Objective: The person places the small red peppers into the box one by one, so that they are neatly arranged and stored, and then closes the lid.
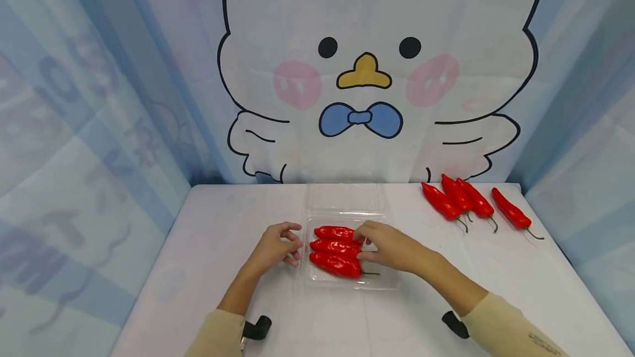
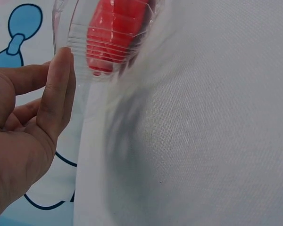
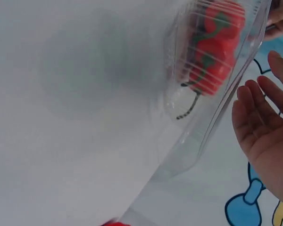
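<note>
Three red chili peppers [image 1: 335, 265] lie side by side in a clear plastic box [image 1: 389, 281], stems toward the right. The box's hinged lid [image 1: 345, 198] is folded back behind it. My left hand [image 1: 276, 247] is at the box's left side, fingers loosely bent and nothing in them; in the left wrist view a fingertip is right by the plastic wall. My right hand [image 1: 389, 244] hovers over the stem end of the peppers, thumb and fingers apart. From the right wrist, the right hand [image 3: 269, 117] shows a bare palm above the box rim, holding nothing.
Several more red peppers [image 1: 446, 205] lie at the table's back right corner, stems pointing to the front right. The white-covered table [image 1: 198, 247] meets a curtain [image 1: 377, 158] with a cartoon bird at the back. Curtains also hang on both sides.
</note>
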### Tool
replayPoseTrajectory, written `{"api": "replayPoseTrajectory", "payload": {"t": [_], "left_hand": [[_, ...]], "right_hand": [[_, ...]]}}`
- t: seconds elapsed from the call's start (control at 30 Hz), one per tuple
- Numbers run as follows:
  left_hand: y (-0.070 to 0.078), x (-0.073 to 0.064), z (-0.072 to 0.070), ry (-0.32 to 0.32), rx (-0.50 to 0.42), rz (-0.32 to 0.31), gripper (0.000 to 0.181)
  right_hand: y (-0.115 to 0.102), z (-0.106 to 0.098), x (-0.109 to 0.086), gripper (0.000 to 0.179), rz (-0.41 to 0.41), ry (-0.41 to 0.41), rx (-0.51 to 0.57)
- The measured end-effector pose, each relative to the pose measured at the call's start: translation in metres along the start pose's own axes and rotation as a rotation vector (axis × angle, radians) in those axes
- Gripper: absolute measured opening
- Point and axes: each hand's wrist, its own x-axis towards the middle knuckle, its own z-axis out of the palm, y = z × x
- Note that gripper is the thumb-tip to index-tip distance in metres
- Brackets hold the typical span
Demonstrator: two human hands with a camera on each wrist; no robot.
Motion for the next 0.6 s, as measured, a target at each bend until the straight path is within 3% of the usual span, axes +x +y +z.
{"api": "replayPoseTrajectory", "payload": {"t": [0.3,0.6], "left_hand": [[-0.002,0.000,0.001,0.006,-0.004,0.008,0.045],[0.000,0.000,0.001,0.010,0.005,0.005,0.044]], "right_hand": [[0.032,-0.024,-0.029,0.045,0.143,0.146,0.057],[0.081,-0.038,-0.048,0.053,0.250,0.289,0.042]]}}
